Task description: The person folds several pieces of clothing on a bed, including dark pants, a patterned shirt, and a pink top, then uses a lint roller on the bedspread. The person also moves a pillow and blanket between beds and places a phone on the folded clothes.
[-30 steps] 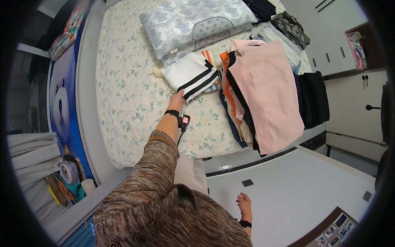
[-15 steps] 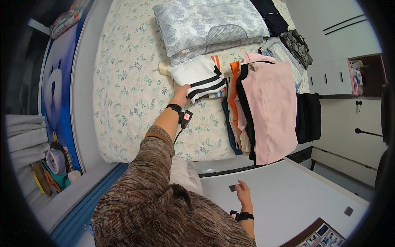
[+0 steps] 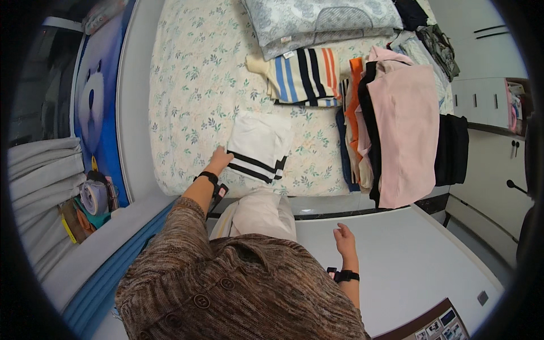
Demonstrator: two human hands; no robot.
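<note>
My left hand (image 3: 221, 158) is closed on the left edge of a folded white garment with black stripes (image 3: 256, 138), which lies near the front edge of the bed. The fingertips are partly hidden at the cloth. Beyond it is a folded striped knit top (image 3: 304, 76) in cream, blue, black and orange. Off the front of the bed hangs my right hand (image 3: 345, 242), holding nothing, its fingers loosely bent and apart. To the right of the white garment is a row of folded clothes, with a large pink garment (image 3: 403, 136) on top.
A grey-patterned pillow (image 3: 328, 20) lies at the back of the floral-sheeted bed (image 3: 192, 102). Black trousers (image 3: 451, 150) and a dark green garment (image 3: 439, 54) are at the right. White cabinets (image 3: 481, 107) stand beyond. A blue bear-printed panel (image 3: 102, 107) is at the left.
My left hand has drawn the white garment toward me, off the striped knit top, which now shows. The view has shifted. My right hand remains empty off the bed.
</note>
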